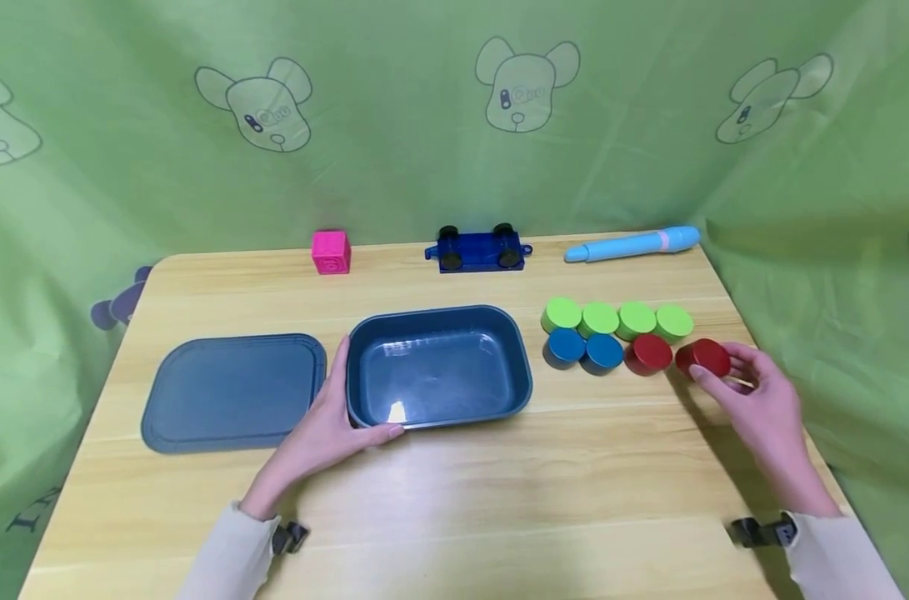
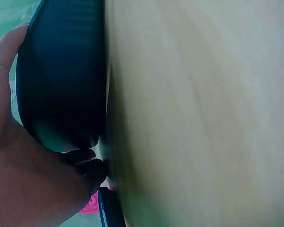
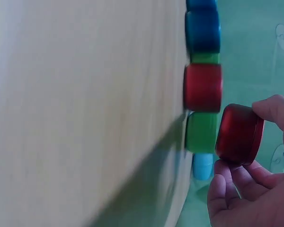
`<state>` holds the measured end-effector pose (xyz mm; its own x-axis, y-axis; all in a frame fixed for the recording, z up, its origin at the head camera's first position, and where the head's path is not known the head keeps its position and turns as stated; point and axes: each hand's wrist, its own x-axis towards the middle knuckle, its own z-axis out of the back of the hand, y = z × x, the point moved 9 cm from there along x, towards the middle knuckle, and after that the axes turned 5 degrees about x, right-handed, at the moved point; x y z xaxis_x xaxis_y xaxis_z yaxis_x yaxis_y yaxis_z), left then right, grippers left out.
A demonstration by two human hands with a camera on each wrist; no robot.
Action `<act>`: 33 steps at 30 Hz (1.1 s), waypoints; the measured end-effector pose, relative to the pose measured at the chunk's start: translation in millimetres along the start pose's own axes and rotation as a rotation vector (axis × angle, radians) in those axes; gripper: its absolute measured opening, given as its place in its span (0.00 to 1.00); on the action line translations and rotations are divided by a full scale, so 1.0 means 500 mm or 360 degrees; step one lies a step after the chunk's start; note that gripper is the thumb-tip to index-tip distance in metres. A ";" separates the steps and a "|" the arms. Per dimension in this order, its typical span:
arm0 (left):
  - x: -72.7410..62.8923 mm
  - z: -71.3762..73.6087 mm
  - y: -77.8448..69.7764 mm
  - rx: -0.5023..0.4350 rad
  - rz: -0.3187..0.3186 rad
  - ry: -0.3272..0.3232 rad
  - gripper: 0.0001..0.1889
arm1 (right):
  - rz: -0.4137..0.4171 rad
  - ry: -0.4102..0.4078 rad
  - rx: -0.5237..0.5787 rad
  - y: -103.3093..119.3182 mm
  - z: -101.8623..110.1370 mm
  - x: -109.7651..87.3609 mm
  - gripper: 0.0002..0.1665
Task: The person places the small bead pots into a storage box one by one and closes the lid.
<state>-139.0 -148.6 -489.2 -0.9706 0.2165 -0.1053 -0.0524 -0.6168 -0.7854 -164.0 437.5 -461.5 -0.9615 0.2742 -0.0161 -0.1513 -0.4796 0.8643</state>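
My left hand grips the near-left corner of an open dark blue plastic box, thumb along the front and fingers along the left end. In the left wrist view, the box's outer wall fills much of the left side. My right hand holds a red round cap-like cylinder between thumb and fingers, slightly tilted and off the table. Left of it stands a second red cylinder. Two blue cylinders continue that row, and several green ones line up behind.
A flat dark blue lid lies left of the box. Along the table's back edge are a pink cube, a blue wheeled toy chassis and a light blue pen-shaped object. Green printed cloth hangs behind the wooden table.
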 end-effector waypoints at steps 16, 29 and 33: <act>0.003 0.003 -0.004 -0.0014 -0.0045 -0.0020 0.74 | 0.0170 0.0061 0.0055 0.140 -0.073 -0.035 0.30; -0.001 0.001 -0.005 0.0011 0.0002 -0.0011 0.73 | 0.0359 0.0178 0.0061 0.242 -0.174 -0.043 0.33; 0.000 0.004 -0.008 0.0018 -0.0008 -0.0013 0.74 | 0.0400 0.0253 0.0126 0.265 -0.210 -0.043 0.33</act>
<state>-139.2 -147.8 -485.0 -0.9722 0.2134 -0.0966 -0.0596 -0.6245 -0.7788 -187.4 280.7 -399.5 -0.9913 0.0181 0.1303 0.1085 -0.4477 0.8876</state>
